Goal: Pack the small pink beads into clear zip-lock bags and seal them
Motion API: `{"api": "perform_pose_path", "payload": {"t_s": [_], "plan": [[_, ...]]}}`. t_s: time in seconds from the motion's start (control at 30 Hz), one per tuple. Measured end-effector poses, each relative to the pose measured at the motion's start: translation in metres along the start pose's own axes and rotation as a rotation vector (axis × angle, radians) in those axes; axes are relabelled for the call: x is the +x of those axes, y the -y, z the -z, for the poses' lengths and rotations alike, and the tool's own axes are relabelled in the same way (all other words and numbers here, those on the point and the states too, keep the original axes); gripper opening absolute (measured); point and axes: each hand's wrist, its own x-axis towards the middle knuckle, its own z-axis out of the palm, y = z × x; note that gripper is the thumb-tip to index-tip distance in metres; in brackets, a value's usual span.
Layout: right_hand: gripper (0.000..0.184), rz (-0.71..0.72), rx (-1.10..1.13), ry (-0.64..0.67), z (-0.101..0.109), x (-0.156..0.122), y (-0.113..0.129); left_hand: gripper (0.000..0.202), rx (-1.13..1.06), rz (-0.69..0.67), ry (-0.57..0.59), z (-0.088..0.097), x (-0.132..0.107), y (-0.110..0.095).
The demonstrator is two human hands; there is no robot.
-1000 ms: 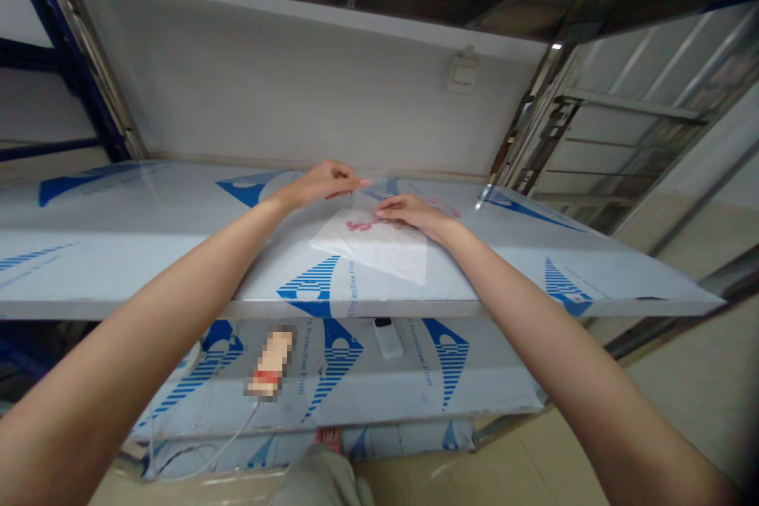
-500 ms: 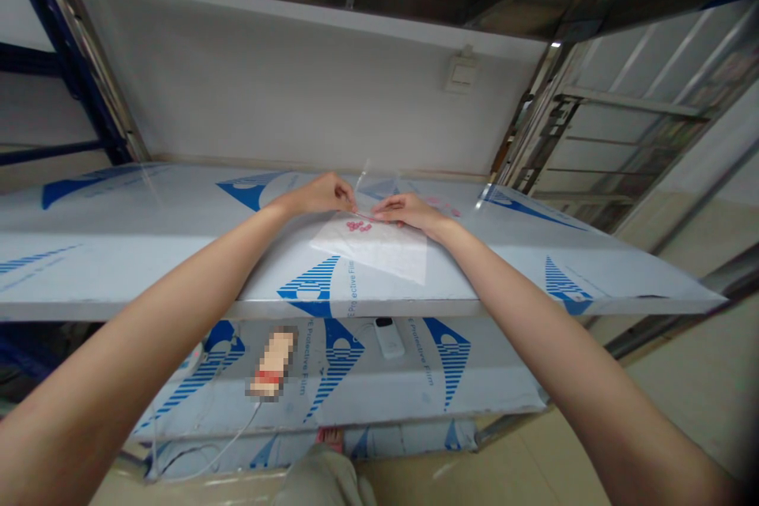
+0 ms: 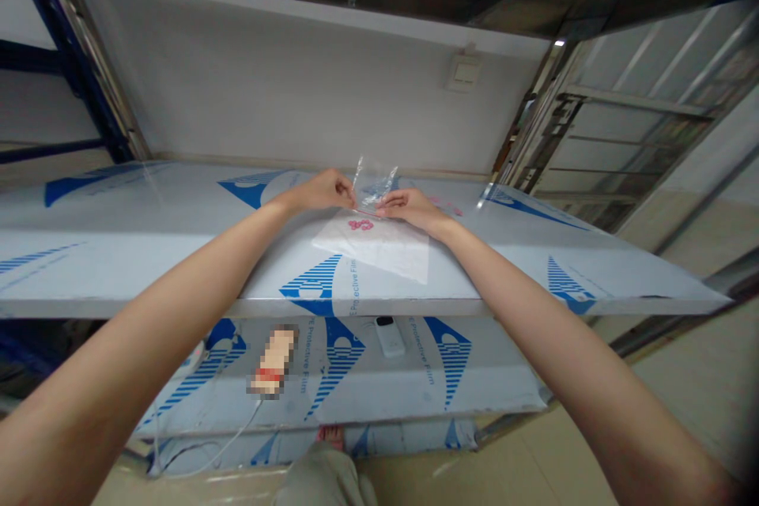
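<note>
Both hands are at a clear plastic bag [image 3: 375,183] that stands up from the upper shelf. My left hand [image 3: 330,190] has its thumb and fingers pinched together on the bag's left side. My right hand [image 3: 408,208] is closed on the right side, fingertips pressed together. A thin reddish strip runs between the two sets of fingertips. Just in front lies a thin, whitish see-through sheet [image 3: 391,247]; I cannot tell whether it is part of the bag. Several small pink pieces [image 3: 360,225] are clustered at its far edge. More pink pieces [image 3: 451,208] lie behind my right hand.
The film-covered upper shelf [image 3: 178,253] ends at a front edge below my hands. On the lower shelf [image 3: 409,387] are a white device [image 3: 390,337] and a blurred-out object [image 3: 276,360] with a white cable. A wall with a switch [image 3: 463,73] closes the back.
The bag's upper part beyond my fingers has risen and crinkled, catching more light. My right hand has shifted slightly to the right; my left hand stays in place.
</note>
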Motion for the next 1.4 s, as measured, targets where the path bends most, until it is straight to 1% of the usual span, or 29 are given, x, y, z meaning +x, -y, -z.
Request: {"api": "perform_pose_path", "payload": {"t_s": [0.17, 0.27, 0.37, 0.5, 0.67, 0.77, 0.87, 0.9, 0.93, 0.97, 1.0, 1.07, 1.1, 1.13, 1.17, 1.2, 1.23, 1.3, 1.33, 1.37, 1.4], "plan": [[0.013, 0.051, -0.055, -0.047, 0.001, 0.002, -0.003, 0.018, 0.079, -0.025, -0.029, -0.004, 0.001, 0.002], [0.016, 0.124, -0.088, -0.038, 0.000, 0.003, -0.003, 0.021, 0.093, -0.026, -0.042, -0.006, 0.001, 0.002], [0.018, 0.163, -0.128, -0.021, -0.003, 0.002, -0.001, 0.018, 0.118, -0.046, -0.073, -0.008, 0.001, -0.002], [0.012, 0.155, -0.157, -0.039, -0.004, 0.002, 0.000, 0.016, 0.153, -0.098, -0.076, -0.010, 0.001, -0.011], [0.013, 0.192, -0.124, -0.035, -0.001, 0.005, 0.000, 0.016, 0.124, -0.093, -0.085, -0.013, 0.000, -0.016], [0.013, 0.176, -0.106, -0.043, 0.000, 0.005, 0.000, 0.024, 0.084, -0.091, -0.119, -0.020, 0.000, -0.016], [0.016, 0.143, -0.127, 0.020, -0.005, 0.003, 0.001, 0.036, 0.032, -0.094, -0.196, -0.025, 0.003, -0.015], [0.017, 0.146, -0.142, 0.044, -0.007, 0.003, 0.002, 0.040, 0.023, -0.070, -0.236, -0.025, 0.004, -0.015], [0.019, 0.160, -0.161, 0.037, -0.008, 0.003, 0.003, 0.043, 0.030, -0.025, -0.281, -0.022, 0.006, -0.014], [0.021, 0.184, -0.190, -0.017, -0.008, 0.003, 0.004, 0.043, 0.063, 0.041, -0.326, -0.018, 0.007, -0.013], [0.025, 0.214, -0.239, -0.112, -0.007, 0.003, 0.005, 0.042, 0.120, 0.121, -0.366, -0.012, 0.007, -0.012], [0.036, 0.257, -0.421, -0.359, 0.000, 0.002, 0.006, 0.036, 0.294, 0.311, -0.430, 0.004, 0.004, -0.005], [0.041, 0.248, -0.546, -0.474, 0.005, 0.001, 0.007, 0.033, 0.392, 0.402, -0.445, 0.012, 0.001, 0.000], [0.043, 0.213, -0.678, -0.558, 0.011, 0.000, 0.007, 0.031, 0.497, 0.501, -0.465, 0.019, -0.002, 0.006], [0.043, 0.151, -0.796, -0.612, 0.017, -0.002, 0.006, 0.029, 0.598, 0.588, -0.486, 0.025, -0.007, 0.012], [0.043, 0.066, -0.889, -0.638, 0.022, -0.004, 0.005, 0.034, 0.648, 0.642, -0.504, 0.029, -0.012, 0.020], [0.041, -0.039, -0.955, -0.636, 0.027, -0.005, 0.004, 0.049, 0.688, 0.685, -0.529, 0.032, -0.016, 0.027], [0.036, -0.245, -1.017, -0.553, 0.032, -0.008, 0.000, 0.078, 0.731, 0.749, -0.612, 0.034, -0.024, 0.038], [0.034, -0.320, -1.021, -0.502, 0.033, -0.009, -0.002, 0.085, 0.757, 0.752, -0.671, 0.034, -0.027, 0.041], [0.032, -0.366, -1.015, -0.463, 0.034, -0.009, -0.004, 0.085, 0.785, 0.738, -0.727, 0.033, -0.028, 0.043], [0.029, -0.380, -1.003, -0.449, 0.034, -0.008, -0.006, 0.080, 0.812, 0.707, -0.771, 0.032, -0.029, 0.042]]}}
